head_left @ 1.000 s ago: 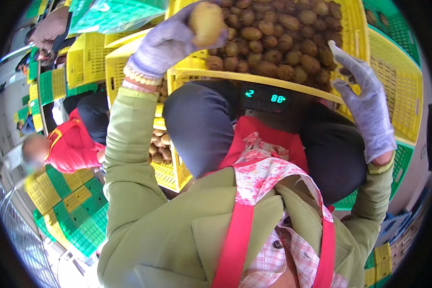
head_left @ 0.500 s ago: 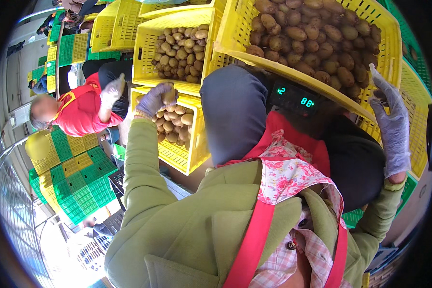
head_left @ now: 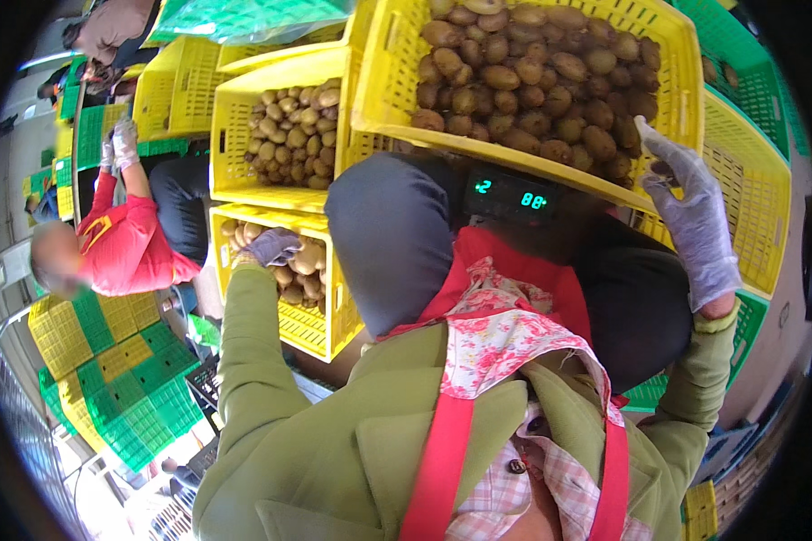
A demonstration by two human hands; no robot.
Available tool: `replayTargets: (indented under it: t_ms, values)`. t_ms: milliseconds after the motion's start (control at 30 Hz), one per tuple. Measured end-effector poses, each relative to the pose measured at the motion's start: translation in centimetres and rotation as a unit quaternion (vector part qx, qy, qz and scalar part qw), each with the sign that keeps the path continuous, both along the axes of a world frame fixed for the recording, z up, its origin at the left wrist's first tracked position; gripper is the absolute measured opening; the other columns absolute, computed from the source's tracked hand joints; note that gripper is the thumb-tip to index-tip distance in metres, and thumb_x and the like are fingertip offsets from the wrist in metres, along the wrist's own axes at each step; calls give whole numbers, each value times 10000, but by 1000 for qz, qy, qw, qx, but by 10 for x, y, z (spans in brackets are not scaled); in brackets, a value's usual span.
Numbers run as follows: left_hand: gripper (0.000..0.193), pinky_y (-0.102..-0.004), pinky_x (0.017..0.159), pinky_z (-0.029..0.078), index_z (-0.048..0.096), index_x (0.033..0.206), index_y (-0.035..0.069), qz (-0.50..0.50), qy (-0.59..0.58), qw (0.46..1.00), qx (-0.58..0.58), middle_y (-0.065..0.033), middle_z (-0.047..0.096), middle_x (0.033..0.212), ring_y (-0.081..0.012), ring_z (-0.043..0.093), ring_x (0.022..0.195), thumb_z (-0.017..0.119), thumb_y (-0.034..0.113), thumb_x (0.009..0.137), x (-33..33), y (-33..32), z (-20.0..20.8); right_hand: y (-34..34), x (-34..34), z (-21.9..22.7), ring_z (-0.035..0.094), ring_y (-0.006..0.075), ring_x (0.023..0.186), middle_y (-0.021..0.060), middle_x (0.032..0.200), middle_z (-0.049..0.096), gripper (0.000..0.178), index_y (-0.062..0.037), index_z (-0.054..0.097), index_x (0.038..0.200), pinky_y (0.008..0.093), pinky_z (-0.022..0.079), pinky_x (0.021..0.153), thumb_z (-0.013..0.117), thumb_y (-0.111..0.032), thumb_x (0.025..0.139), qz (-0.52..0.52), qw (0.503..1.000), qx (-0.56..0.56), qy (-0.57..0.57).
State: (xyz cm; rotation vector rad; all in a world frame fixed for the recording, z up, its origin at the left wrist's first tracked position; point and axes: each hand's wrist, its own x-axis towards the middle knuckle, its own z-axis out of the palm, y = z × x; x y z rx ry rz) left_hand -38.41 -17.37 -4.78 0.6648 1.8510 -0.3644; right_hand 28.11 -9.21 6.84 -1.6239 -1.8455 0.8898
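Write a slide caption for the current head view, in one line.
Gloved left hand over brown fruit in a yellow crate; gloved right hand by another crate of fruit.

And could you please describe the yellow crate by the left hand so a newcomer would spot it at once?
Start from the wearer's dark-clad left knee and look to its left in the picture. One yellow crate of brown fruit shows higher in the frame; the wanted crate shows directly below. Unlike that neighbour, it has the gloved left hand over its fruit.
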Motion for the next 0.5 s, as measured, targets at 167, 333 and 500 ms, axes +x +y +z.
replayTargets:
  t_ms: [167, 333, 500]
  values:
    - [227, -269, 656, 520, 680, 984, 18, -133, 59, 948, 284, -73, 698, 821, -147, 637, 737, 664, 193, 840, 41, 100, 29, 2, 2, 0, 606, 161, 895, 97, 1094, 656, 482, -79, 609, 1288, 284, 501, 857, 702, -8, 821, -10, 999, -24, 19]
    - [270, -283, 862, 497, 618, 1123, -17, -175, -51, 861, 475, -90, 681, 995, -148, 626, 924, 659, 131, 902, 217, 200, 81, 6, 0, -2, 602, 179, 880, 115, 1060, 645, 510, -95, 600, 1305, 287, 503, 847, 702, -2, 813, -10, 999, -31, 12]
    - [445, -394, 987, 458, 578, 1262, 100, -538, 53, 713, 447, -173, 610, 1197, -336, 581, 1122, 672, 209, 841, 307, 262, 46, 10, 5, -3, 601, 192, 863, 128, 1041, 639, 525, -88, 594, 1308, 288, 504, 844, 706, 11, 804, -7, 999, -32, 18]
